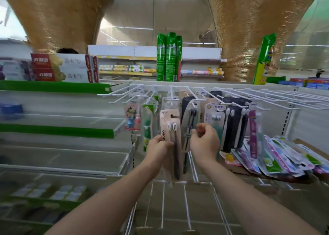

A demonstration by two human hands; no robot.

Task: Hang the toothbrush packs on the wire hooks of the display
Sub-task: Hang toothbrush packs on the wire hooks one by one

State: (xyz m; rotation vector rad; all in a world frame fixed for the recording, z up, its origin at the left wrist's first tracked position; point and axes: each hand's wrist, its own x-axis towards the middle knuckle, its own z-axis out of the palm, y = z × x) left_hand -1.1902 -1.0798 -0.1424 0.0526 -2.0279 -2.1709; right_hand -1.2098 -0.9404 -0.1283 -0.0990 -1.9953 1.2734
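- While both forearms reached in from below, the left hand gripped a beige toothbrush pack by its left edge, thumb curled across the front, holding it upright just below the hooks.
- Just beside it, the right hand had its fingers curled in loosely; whether it pinched anything could not be told.
- Behind the right hand hung a dark toothbrush pack, partly hidden by the knuckles.
- To the right, a heap of loose packs lay slanted on a cardboard tray.
- Above, white wire hooks jutted forward, several already bearing hung packs, those at far right bare.
- Left of the hooks ran green-edged shelves.
- Farther back stood toothpaste boxes and tall green spray cans.
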